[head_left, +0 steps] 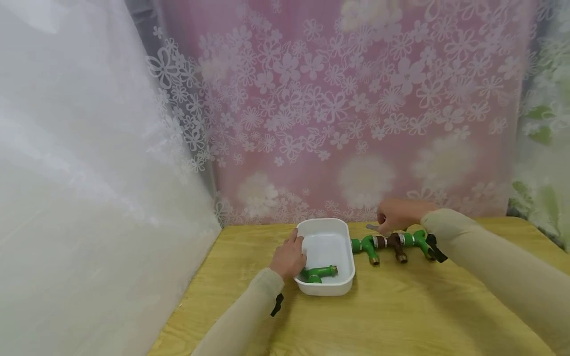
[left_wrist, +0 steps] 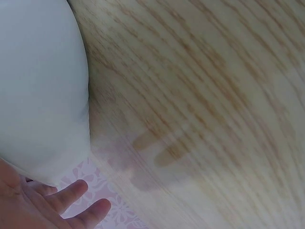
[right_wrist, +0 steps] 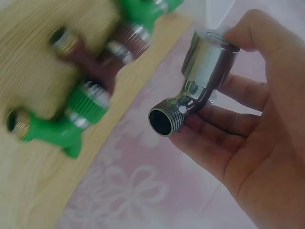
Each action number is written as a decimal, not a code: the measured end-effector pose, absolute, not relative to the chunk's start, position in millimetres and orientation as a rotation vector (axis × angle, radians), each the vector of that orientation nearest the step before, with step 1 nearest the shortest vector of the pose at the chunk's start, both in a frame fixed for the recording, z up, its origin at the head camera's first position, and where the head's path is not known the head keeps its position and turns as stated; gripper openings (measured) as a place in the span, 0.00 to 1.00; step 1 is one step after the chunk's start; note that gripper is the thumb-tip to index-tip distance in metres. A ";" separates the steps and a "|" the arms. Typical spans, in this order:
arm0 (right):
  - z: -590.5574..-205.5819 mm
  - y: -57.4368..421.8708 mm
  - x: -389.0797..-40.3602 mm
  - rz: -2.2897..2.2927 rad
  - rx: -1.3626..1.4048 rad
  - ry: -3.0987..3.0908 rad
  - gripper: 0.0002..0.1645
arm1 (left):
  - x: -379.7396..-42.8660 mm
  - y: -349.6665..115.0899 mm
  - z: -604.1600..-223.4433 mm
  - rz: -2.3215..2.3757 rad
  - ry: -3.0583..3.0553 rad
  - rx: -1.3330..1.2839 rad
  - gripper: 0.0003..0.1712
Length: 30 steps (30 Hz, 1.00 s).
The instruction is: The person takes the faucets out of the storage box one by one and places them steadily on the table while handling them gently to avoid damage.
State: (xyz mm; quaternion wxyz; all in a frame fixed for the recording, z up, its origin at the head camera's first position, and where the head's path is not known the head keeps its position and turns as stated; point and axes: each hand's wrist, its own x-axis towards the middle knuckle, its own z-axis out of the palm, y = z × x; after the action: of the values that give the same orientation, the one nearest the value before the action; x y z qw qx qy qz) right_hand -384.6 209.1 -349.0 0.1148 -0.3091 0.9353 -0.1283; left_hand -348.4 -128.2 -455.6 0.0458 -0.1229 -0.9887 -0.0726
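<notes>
The right hand (right_wrist: 248, 138) holds a chrome valve (right_wrist: 198, 83) above the far edge of the worktop (head_left: 401, 306), thumb and curled fingers (right_wrist: 228, 121) gripping its round body, the threaded mouth pointing away from the palm. Just below it, a joined run of green and brown fittings (head_left: 394, 243) lies on the worktop, right of a white tray (head_left: 327, 289). The left hand (head_left: 289, 257) rests on the tray's left rim with relaxed, nearly straight fingers (left_wrist: 71, 195), and a green elbow (head_left: 318, 273) lies inside the tray at its near end.
</notes>
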 end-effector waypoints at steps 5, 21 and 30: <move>-363.4 240.2 -391.7 -0.447 -0.861 2.770 0.16 | -346.5 -132.7 -458.9 -0.209 -2.996 -0.386 0.29; -393.0 308.0 -405.0 -0.514 -0.673 2.833 0.24 | -354.8 -132.2 -460.6 -0.245 -3.019 -0.387 0.30; -406.8 328.8 -408.3 -0.478 -0.614 2.853 0.20 | -351.5 -130.4 -458.0 -0.245 -3.028 -0.396 0.30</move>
State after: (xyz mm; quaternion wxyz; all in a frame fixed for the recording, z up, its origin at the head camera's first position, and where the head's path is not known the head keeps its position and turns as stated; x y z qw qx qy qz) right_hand -408.3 328.8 -406.8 0.0920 -0.2067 0.9607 -0.1608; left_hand -351.5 -130.4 -458.0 0.0389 -0.1292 -0.9876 -0.0800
